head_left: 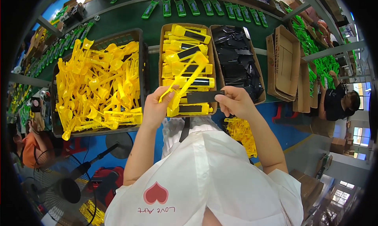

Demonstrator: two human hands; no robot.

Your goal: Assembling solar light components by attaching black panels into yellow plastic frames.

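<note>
My left hand (154,108) grips the lower end of a yellow plastic frame (201,60), which tilts up and away to the right. Pinched between the thumb and fingers of my right hand (237,101) is a flat black rectangular panel (201,97), its free end close beside the frame. Both hands are over the near end of a cardboard box (162,49), where several yellow frames with dark panels set in them lie stacked. Just right of it, another cardboard box (259,74) holds loose black panels (234,53).
At the left, a dark crate (143,55) is heaped with yellow frames (102,84). Green devices (193,7) line the far side of the green bench. Nested cartons (285,64) stand right. A floor fan (67,190) is lower left; co-workers (334,102) sit at both sides.
</note>
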